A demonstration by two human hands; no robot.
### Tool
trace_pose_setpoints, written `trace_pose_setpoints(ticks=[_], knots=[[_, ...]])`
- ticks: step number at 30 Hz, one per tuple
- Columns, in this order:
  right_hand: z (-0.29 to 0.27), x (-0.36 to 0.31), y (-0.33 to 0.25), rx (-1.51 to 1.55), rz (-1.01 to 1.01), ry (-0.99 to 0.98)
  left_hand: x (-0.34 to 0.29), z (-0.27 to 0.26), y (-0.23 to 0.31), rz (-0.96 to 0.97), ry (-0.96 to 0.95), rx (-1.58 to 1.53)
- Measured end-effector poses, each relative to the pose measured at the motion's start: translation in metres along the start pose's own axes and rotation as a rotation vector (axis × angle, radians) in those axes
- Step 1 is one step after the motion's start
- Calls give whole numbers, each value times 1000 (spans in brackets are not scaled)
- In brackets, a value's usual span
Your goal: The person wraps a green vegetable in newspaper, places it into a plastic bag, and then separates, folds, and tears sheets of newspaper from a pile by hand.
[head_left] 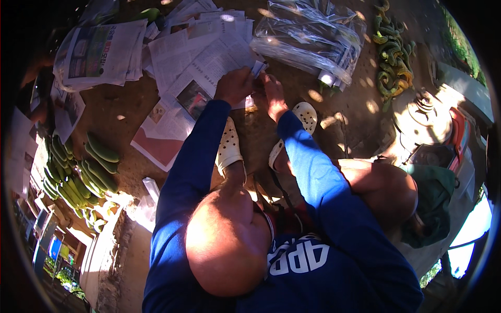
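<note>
My left hand [234, 85] is closed, its fingers curled at the right edge of the spread newspaper sheets [175, 70]. Close beside it, my right hand [272, 93] bends its fingers inward toward the same spot. A pale folded piece of newspaper [258, 68] sticks up between the fingertips of both hands. Shadow hides whether anything is wrapped inside it. Both hands are just beyond my feet, which wear cream perforated clogs [230, 146].
At the left lie a pile of green cucumbers [70, 180] and a thick newspaper stack [102, 55]. A clear plastic bag [308, 39] is at the far middle. Curved, yellowish cucumbers [392, 57] are heaped far right. Nearer stands a round pale metal object [425, 122].
</note>
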State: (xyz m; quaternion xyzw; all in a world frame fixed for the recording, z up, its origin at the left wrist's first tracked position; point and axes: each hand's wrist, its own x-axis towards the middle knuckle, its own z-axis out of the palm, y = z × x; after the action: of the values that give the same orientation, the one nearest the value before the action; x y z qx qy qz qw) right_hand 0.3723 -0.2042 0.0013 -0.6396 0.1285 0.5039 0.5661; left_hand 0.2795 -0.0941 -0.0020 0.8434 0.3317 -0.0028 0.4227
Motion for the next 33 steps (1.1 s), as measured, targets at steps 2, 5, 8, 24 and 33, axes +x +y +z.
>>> trace_pose_setpoints(ticks=[2, 5, 8, 24, 33], knots=[[-2, -2, 2, -19, -34, -27, 0, 0, 0, 34, 23, -52], [-4, -4, 3, -27, -81, -49, -4, -3, 3, 15, 66, -123], [-4, -4, 2, -9, -50, -38, -10, -8, 8, -34, 200, -230], [-19, 18, 23, -19, -75, 33, -178, -104, -8, -307, 700, -783], [-26, 30, 29, -290, -213, -28, -287, -81, -43, -725, 978, -1039]])
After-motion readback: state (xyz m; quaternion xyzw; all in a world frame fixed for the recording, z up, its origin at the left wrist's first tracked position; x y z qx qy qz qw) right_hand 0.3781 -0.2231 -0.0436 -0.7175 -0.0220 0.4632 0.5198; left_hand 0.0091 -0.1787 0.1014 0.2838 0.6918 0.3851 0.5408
